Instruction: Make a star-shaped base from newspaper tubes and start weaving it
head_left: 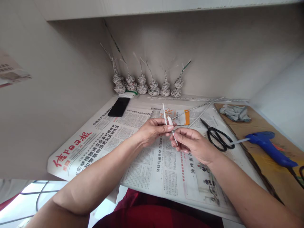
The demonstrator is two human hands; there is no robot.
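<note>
Over the newspaper-covered table, my left hand [153,130] pinches thin rolled paper sticks [164,112] between thumb and fingers. Their white ends poke up above the thumb. Right beside it, my right hand [191,141] grips the same small bundle where the sticks cross, and one pointed end sticks out downward. Longer rolled paper sticks [200,107] run from near the fingers toward the back right. Fingers hide part of the crossing. Black-handled scissors [217,138] lie just right of my right hand, blades toward the back.
Several woven paper gourds [153,88] line the back wall. A black phone [119,106] rests at the left on newspaper [104,148]. On a cardboard sheet [257,167] at the right lie a blue glue gun [268,147] and a crumpled cloth [235,113]. A shelf edge [166,12] overhangs.
</note>
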